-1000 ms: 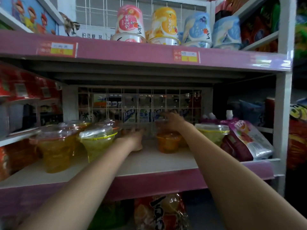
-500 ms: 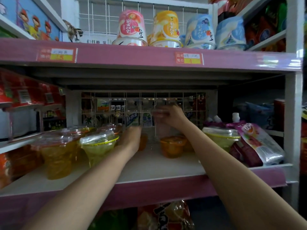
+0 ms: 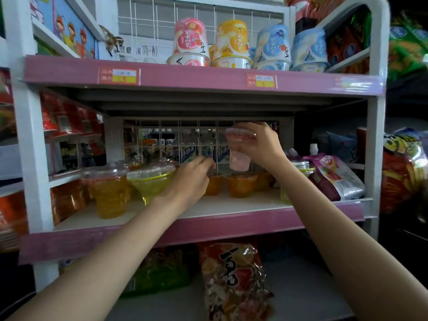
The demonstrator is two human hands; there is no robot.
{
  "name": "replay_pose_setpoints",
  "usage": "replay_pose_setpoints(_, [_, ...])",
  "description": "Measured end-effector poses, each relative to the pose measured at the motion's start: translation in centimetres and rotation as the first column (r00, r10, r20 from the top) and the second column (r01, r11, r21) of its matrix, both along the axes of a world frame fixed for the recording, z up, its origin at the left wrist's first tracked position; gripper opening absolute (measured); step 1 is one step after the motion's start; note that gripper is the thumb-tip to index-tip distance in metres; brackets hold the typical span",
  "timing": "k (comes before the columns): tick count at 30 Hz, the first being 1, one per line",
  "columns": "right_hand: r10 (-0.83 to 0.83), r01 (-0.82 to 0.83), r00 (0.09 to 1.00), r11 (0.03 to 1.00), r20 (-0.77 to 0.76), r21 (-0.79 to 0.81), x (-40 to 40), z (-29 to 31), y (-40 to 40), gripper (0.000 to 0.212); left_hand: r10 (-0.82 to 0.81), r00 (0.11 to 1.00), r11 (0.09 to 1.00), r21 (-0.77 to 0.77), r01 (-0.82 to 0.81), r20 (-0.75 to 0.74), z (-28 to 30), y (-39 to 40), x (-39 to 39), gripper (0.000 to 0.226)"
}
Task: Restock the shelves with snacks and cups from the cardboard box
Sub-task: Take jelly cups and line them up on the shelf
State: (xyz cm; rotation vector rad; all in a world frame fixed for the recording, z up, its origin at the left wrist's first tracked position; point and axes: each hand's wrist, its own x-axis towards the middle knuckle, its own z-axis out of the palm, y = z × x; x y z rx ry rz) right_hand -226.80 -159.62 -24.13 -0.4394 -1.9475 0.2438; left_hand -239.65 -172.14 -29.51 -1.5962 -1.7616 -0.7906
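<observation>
Pink-edged shelving fills the view, and the middle shelf [image 3: 231,206] carries rows of jelly cups. Her right hand [image 3: 259,147] grips a pink cup [image 3: 239,150] upright, fingers curled round its lidded rim, raised above 2 orange cups [image 3: 240,184] at the back. Its long axis stands vertical, so setting it down looks like a straight drop. Her left hand [image 3: 193,179], lower and to the left, reaches among the cups with loosely bent fingers; whether it holds one I cannot tell.
</observation>
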Motion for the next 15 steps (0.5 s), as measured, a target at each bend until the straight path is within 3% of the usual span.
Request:
replay_pose_setpoints(3, [0.067, -0.065, 0.997, 0.996, 0.027, -0.057, 0.3, -0.6, -1.6, 0.049, -0.047, 0.999, 0.998, -0.030, 0.047, -0.016, -0.5, -1.7, 0.3, 0.031])
replay_pose_setpoints(9, [0.091, -0.081, 0.989, 0.993, 0.116, -0.091, 0.3, -1.6, -3.8, 0.049, -0.127, 0.976, 0.975, -0.157, 0.155, 0.179, -0.5, -2.7, 0.9, 0.035])
replay_pose_setpoints(12, [0.088, -0.076, 0.984, 0.993, 0.152, -0.085, 1.0, -1.9, -4.1, 0.048, -0.229, 0.964, 0.973, -0.010, 0.233, 0.133, -0.1, -4.4, 2.2, 0.028])
replay_pose_setpoints(15, [0.119, -0.095, 0.968, 0.989, 0.223, -0.115, 1.6, -2.4, -4.5, 0.047, -0.167, 0.985, 0.957, 0.237, 0.170, -0.032, 0.3, -6.6, 1.9, 0.019])
